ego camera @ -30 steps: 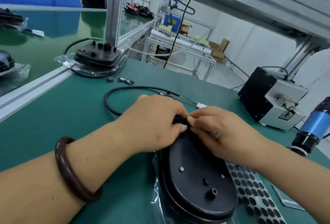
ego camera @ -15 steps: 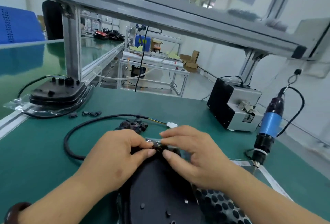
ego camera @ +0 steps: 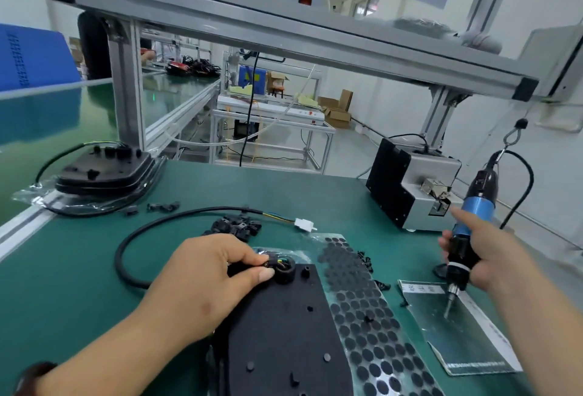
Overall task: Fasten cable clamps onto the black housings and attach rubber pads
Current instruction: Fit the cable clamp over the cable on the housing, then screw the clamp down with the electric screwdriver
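Head view: 2 bare hands work over a green table mat [ego camera: 63,269].
Near housing: a black housing [ego camera: 284,332] lies flat at bottom centre on a clear bag, its small studs facing up.
Left hand: the left hand [ego camera: 202,282] rests on the housing's far end. Thumb and forefinger pinch the black cable [ego camera: 132,238] where its coloured wires enter a round collar on the housing.
Cable run: it loops left from the hand, then crosses the mat to a white connector [ego camera: 304,224].
Right hand: the right hand [ego camera: 485,256] is wrapped round the lower body of the electric screwdriver [ego camera: 476,215], forefinger stretched out toward the blue barrel. The tool hangs near upright, bit down over a foil pouch [ego camera: 467,342]; contact cannot be told.
Clamps: a pile of cable clamps [ego camera: 236,226] sits just beyond the left hand, beside the cable.
Rubber pads: the rubber pad sheet [ego camera: 356,294] lies just right of the housing, between it and the pouch.
Second housing: a second housing [ego camera: 104,171] sits far left in its own clear bag.
Box: a black and grey machine [ego camera: 407,187] stands behind the screwdriver.
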`<state>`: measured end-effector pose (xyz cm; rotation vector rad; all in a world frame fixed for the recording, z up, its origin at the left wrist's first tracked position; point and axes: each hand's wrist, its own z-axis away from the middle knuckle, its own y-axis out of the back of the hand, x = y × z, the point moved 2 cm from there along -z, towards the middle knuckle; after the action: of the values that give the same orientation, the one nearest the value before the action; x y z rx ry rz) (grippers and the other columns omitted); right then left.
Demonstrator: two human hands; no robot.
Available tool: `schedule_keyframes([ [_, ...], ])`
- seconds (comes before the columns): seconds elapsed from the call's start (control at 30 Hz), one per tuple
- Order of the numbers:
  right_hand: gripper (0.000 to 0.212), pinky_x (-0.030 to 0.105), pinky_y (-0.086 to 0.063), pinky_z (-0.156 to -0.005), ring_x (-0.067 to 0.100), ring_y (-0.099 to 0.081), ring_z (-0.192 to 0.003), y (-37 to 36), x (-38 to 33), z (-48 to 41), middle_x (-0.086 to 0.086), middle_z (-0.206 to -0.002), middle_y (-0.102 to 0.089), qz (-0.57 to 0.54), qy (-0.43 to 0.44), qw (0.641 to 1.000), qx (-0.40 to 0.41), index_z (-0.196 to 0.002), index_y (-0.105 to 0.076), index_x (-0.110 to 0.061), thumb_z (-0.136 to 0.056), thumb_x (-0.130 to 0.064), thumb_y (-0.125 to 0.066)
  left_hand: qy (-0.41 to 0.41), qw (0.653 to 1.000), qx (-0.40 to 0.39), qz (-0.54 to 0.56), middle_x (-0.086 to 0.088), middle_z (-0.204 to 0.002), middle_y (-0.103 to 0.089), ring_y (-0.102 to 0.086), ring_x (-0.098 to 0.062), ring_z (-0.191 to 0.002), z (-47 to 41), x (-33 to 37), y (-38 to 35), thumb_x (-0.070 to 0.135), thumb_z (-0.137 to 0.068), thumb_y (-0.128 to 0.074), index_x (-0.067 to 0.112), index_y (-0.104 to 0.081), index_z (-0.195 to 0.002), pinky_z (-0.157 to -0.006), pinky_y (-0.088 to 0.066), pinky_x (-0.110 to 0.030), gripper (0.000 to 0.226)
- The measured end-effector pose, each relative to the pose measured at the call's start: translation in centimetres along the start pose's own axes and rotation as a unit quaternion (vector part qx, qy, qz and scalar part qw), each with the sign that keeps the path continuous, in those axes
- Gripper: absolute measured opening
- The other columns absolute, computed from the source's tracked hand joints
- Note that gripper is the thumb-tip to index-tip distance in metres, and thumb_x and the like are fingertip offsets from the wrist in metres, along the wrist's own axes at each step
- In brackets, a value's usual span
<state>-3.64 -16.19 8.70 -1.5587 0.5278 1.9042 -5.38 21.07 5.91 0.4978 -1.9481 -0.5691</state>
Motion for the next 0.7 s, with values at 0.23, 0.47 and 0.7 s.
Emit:
schedule_keyframes([
  [0.23,0.026,0.023,-0.043,-0.047,0.009,-0.048,-0.042,-0.8,-1.3,2.0,0.0,-0.066,-0.049,-0.14,0.092,0.985,-0.027,-0.089,-0.047,-0.021,-0.084,-0.037,-0.067,-0.065,0.996,-0.006,-0.058,0.021,-0.084,-0.068,-0.062,0.001,-0.083,0.4,0.3,0.4,0.049,-0.08,-0.068,0.036,-0.074,-0.095,-0.078,-0.051,-0.029,0.02],
  [0.47,0.041,0.02,-0.048,-0.053,0.011,-0.055,-0.049,-3.4,-3.6,6.2,-0.004,-0.062,-0.055,-0.206,0.152,0.943,-0.215,-0.086,-0.049,-0.017,-0.083,-0.056,-0.062,-0.107,0.991,-0.014,-0.085,0.017,-0.086,-0.071,-0.064,0.002,-0.083,0.6,0.8,0.7,0.056,-0.082,-0.054,0.032,-0.075,-0.097,-0.077,-0.053,-0.027,0.036],
  [0.7,0.042,0.024,-0.047,-0.057,0.012,-0.05,-0.051,-11.3,-4.1,13.8,-0.002,-0.067,-0.053,-0.271,0.233,0.861,-0.363,-0.101,-0.043,-0.019,-0.075,-0.036,-0.072,-0.025,1.0,-0.008,0.016,0.038,-0.086,-0.064,-0.061,0.011,-0.085,0.1,0.5,0.2,0.039,-0.076,-0.075,0.04,-0.072,-0.08,-0.08,-0.048,-0.015,0.005],
])
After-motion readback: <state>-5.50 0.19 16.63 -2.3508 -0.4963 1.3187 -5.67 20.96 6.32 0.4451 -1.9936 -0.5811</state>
